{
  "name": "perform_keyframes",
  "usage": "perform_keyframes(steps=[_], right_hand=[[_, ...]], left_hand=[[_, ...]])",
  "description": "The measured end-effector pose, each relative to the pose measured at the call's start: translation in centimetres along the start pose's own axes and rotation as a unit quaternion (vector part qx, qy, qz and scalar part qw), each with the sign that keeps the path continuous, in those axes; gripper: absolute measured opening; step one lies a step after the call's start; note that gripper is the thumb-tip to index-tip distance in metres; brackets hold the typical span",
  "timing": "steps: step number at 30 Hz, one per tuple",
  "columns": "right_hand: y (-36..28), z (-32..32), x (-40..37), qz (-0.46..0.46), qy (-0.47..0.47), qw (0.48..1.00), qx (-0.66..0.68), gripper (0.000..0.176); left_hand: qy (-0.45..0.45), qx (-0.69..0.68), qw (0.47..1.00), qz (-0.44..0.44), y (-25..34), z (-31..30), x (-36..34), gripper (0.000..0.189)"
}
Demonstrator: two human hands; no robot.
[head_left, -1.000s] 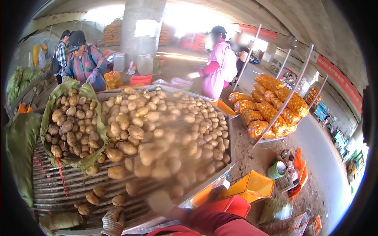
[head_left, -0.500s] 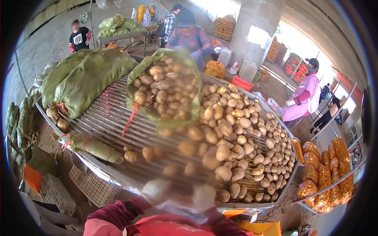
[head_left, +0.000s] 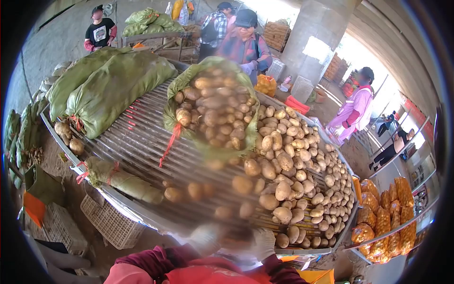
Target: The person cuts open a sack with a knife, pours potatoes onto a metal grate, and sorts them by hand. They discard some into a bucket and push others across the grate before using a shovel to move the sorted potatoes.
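At the near edge of a slatted sorting table (head_left: 142, 163), my left hand (head_left: 208, 238) and my right hand (head_left: 263, 244) are close together in pale gloves. A dark brownish blurred shape shows between them; I cannot tell whether they hold it. Motion and a blur over the view's middle smear the fingers. Loose potatoes (head_left: 283, 190) lie just beyond my right hand and thickly along the table's right side. Farther back, an open green sack (head_left: 171, 109) full of potatoes lies with its mouth toward me, a red tie hanging from it. A rolled green sack (head_left: 125, 182) lies at the left front.
Filled green sacks (head_left: 113, 90) cover the table's far left. White plastic crates (head_left: 111, 220) stand below the left edge. Orange net bags (head_left: 385, 217) are stacked at the right. One person (head_left: 243, 47) stands across the table, another in pink (head_left: 352, 111) to the right.
The view has shifted, so the sack and potatoes appear farther right. My hands have moved slightly, staying near the front edge. The person across has raised their head; the person in pink has turned.
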State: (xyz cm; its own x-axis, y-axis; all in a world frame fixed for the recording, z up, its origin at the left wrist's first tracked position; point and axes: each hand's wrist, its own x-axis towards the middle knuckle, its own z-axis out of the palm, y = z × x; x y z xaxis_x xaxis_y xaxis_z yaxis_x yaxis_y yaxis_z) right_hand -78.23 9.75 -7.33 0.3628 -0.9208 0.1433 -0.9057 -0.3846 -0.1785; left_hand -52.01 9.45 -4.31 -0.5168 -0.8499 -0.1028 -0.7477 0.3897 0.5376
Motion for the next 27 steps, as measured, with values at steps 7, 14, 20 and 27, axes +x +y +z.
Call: perform_keyframes(steps=[7,14,20,27], right_hand=[[0.3,0.2,-0.4,0.007,-0.008,1.000,0.019,0.043],[0.4,0.0,-0.3,0.007,-0.027,1.000,0.012,0.040],[0.2,-0.5,-0.3,-0.021,0.028,0.999,0.034,0.033],[-0.3,-1.5,0.1,-0.017,0.018,0.998,0.056,0.029]], left_hand=[[-0.018,-0.006,1.000,0.001,0.2,-0.7,-0.3,0.052],[0.012,-0.003,1.000,0.009,0.7,-1.3,-0.6,0.051],[0.014,0.008,1.000,-0.010,1.0,-1.3,-0.4,0.049],[0.043,-0.007,0.998,-0.040,0.9,-0.7,-0.3,0.040]])
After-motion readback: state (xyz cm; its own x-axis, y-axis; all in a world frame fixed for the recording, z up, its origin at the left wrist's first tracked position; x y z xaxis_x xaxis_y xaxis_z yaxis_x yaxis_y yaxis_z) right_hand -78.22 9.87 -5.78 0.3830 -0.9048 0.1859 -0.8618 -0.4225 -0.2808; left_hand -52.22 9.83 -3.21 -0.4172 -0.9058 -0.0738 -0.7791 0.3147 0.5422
